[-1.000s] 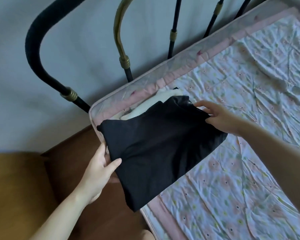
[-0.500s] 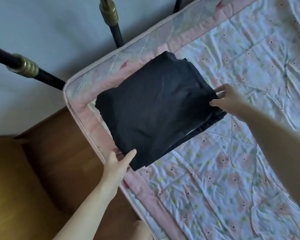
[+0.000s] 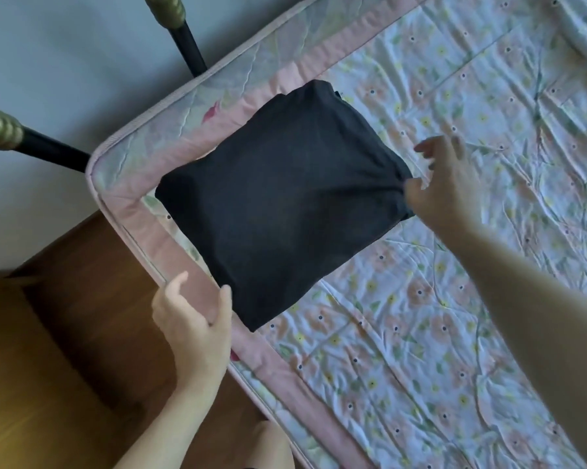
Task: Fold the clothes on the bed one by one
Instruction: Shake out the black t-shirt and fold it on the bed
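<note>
Your folded black garment [image 3: 285, 204] lies at the bed [image 3: 420, 333] corner; sheet beyond it lies open. Your left hand [image 3: 193, 326] and right hand [image 3: 447, 184] flank it, fingers loosely spread, holding nothing.

One folded black garment [image 3: 281, 204] is lying on one floral sheet [image 3: 454, 299] near the mattress corner. Two hands are showing: the left hand [image 3: 193, 326] and the right hand [image 3: 444, 184]. Two black bedframe bars [image 3: 188, 49] with brass collars are standing behind.
</note>
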